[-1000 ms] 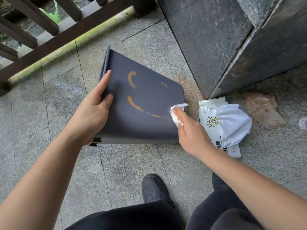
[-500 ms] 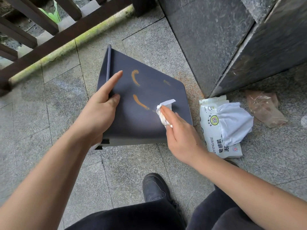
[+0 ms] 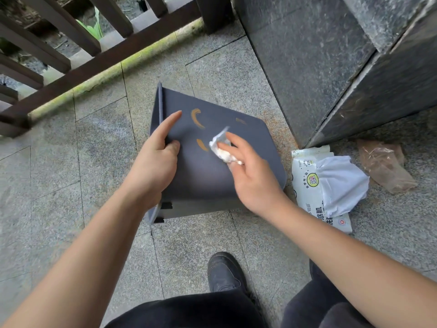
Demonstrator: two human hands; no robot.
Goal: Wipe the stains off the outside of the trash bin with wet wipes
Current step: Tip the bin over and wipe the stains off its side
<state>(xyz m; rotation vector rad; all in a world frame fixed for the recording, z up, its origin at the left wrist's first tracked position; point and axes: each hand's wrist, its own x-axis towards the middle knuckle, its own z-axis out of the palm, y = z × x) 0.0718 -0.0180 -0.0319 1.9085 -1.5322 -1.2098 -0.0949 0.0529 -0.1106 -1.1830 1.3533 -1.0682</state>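
A dark grey trash bin (image 3: 208,183) lies on its side on the stone floor, one broad wall facing up. Orange stains mark that wall: a curved streak (image 3: 196,117), a short one (image 3: 202,145) and a small smear (image 3: 240,121). My left hand (image 3: 156,162) rests on the bin's left edge, thumb on the wall and index finger stretched out. My right hand (image 3: 250,176) presses a crumpled white wet wipe (image 3: 222,150) against the wall just right of the short stain.
A white pack of wet wipes (image 3: 314,185) with a loose sheet pulled out lies right of the bin. A brownish plastic bag (image 3: 385,169) lies beyond it. A dark stone pillar (image 3: 319,55) stands at the back right, a wooden railing (image 3: 94,60) at the back left. My shoe (image 3: 224,273) is below the bin.
My right hand has wiped leftward across the bin wall with the wipe. The long lower streak has shrunk to a short mark. My left hand has shifted right along the bin's edge.
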